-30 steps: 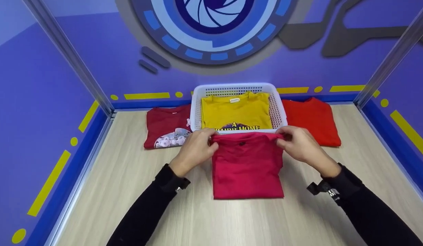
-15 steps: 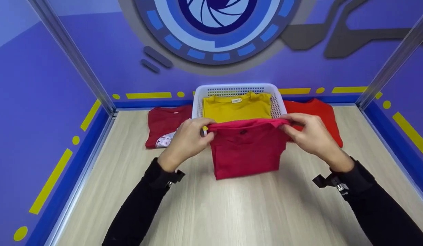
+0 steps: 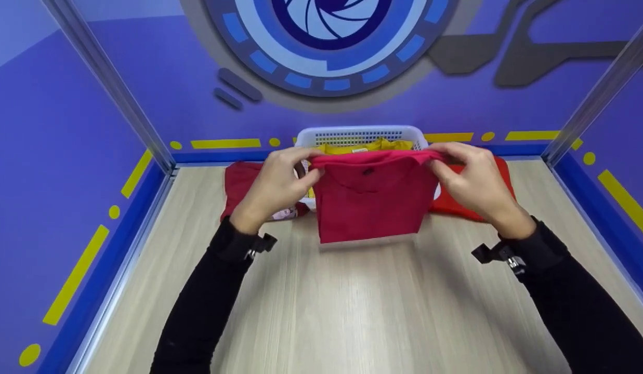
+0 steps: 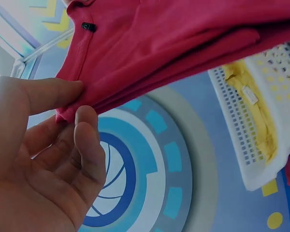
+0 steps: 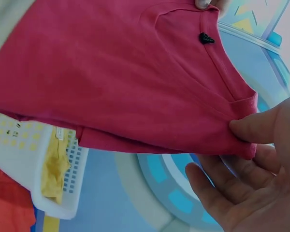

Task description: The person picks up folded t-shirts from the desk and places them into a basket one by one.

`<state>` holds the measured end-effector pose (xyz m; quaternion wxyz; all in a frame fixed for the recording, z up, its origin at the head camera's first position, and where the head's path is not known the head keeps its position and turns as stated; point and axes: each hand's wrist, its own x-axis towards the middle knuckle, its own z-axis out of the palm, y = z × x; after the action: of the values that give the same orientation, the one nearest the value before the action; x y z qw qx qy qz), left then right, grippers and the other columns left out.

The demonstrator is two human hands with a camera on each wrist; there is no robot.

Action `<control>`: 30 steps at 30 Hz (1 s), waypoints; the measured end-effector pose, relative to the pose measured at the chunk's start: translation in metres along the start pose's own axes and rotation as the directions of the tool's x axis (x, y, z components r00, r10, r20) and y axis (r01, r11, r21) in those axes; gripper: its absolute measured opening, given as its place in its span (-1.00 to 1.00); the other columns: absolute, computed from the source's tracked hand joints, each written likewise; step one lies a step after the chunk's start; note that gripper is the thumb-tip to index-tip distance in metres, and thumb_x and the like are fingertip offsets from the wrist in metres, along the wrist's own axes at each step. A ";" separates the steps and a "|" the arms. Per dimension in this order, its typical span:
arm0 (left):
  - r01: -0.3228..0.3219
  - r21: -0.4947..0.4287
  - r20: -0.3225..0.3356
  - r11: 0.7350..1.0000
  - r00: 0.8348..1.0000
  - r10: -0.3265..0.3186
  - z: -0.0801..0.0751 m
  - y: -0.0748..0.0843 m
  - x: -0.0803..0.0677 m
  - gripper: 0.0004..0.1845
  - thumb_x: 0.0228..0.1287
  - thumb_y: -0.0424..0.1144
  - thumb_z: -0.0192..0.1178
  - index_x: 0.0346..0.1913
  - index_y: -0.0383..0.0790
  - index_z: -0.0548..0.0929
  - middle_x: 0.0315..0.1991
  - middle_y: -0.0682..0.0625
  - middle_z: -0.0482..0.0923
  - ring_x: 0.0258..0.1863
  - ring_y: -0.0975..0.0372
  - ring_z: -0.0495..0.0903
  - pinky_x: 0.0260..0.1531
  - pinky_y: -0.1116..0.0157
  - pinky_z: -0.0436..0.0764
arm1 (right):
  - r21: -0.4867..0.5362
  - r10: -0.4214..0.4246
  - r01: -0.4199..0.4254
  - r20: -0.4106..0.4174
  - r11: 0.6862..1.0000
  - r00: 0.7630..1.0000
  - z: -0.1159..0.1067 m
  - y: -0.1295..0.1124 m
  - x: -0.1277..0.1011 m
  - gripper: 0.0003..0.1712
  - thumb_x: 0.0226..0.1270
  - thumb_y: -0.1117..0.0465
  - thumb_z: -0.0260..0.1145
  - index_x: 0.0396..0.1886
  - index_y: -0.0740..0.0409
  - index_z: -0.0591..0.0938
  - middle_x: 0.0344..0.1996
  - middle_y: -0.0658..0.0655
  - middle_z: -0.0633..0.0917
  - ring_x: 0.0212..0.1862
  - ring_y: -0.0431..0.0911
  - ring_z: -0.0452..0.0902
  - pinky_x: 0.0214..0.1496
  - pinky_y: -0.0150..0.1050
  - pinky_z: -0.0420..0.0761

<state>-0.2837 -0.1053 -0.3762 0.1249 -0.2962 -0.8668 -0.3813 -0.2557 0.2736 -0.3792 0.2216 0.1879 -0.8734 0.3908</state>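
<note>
A folded crimson shirt point(image 3: 373, 200) hangs in the air in front of a white basket point(image 3: 363, 132), its lower edge just above the wooden table point(image 3: 352, 311). My left hand point(image 3: 306, 167) pinches its upper left corner and my right hand point(image 3: 438, 162) pinches the upper right corner. The left wrist view shows the thumb and fingers of my left hand point(image 4: 82, 100) closed on the shirt's point(image 4: 174, 43) folded edge. In the right wrist view my right hand point(image 5: 241, 141) clamps the shirt's point(image 5: 111, 82) corner the same way. A yellow shirt point(image 3: 370, 146) lies in the basket.
A dark red shirt point(image 3: 238, 179) lies folded on the table left of the basket, and an orange-red shirt point(image 3: 456, 208) lies to its right. Blue walls with metal posts enclose the table on three sides.
Both hands have lifted the crimson shirt off the table and carried it away from me toward the basket. It now covers most of the yellow shirt from view.
</note>
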 end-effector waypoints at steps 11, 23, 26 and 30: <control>0.035 -0.028 0.005 0.999 0.999 -0.035 -0.002 -0.014 0.030 -0.70 0.50 -0.27 0.43 0.21 -0.17 0.83 -0.03 -0.04 0.84 -0.38 0.20 0.67 -0.33 0.33 0.60 | 0.005 0.093 -0.093 0.033 0.996 0.995 0.002 0.012 0.031 -0.76 0.57 0.23 0.45 0.12 0.12 0.86 -0.10 0.19 0.88 -0.22 -0.32 0.71 -0.12 -0.62 0.63; 0.153 -0.024 -0.015 0.988 0.988 -0.153 0.009 -0.042 0.073 -0.77 0.55 -0.23 0.40 0.16 -0.10 0.84 -0.08 0.00 0.81 -0.35 0.19 0.68 -0.30 0.32 0.62 | -0.087 0.160 -0.152 0.090 0.984 0.983 0.016 0.039 0.073 -0.76 0.65 0.18 0.38 0.13 0.15 0.83 -0.07 0.21 0.84 -0.13 -0.03 0.67 -0.16 -0.57 0.57; 0.182 0.007 -0.017 0.983 0.983 -0.182 0.013 -0.049 0.080 -0.77 0.56 -0.21 0.39 0.17 -0.07 0.84 -0.04 0.01 0.83 -0.32 0.20 0.69 -0.29 0.32 0.62 | -0.091 0.184 -0.175 0.103 0.980 0.977 0.022 0.047 0.081 -0.76 0.66 0.19 0.37 0.13 0.16 0.83 -0.06 0.23 0.84 -0.12 -0.02 0.67 -0.17 -0.54 0.56; 0.208 0.040 -0.031 0.977 0.978 -0.207 0.020 -0.060 0.088 -0.76 0.54 -0.20 0.41 0.17 -0.10 0.85 -0.03 -0.02 0.85 -0.33 0.20 0.69 -0.22 0.31 0.60 | -0.099 0.188 -0.178 0.105 0.979 0.977 0.031 0.059 0.089 -0.77 0.66 0.20 0.36 0.12 0.17 0.83 -0.05 0.25 0.84 -0.11 -0.01 0.68 -0.18 -0.53 0.53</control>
<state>-0.3900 -0.0855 -0.3857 0.1021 -0.1964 -0.8992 -0.3775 -0.3670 0.2724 -0.3856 0.1429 0.1183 -0.9148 0.3587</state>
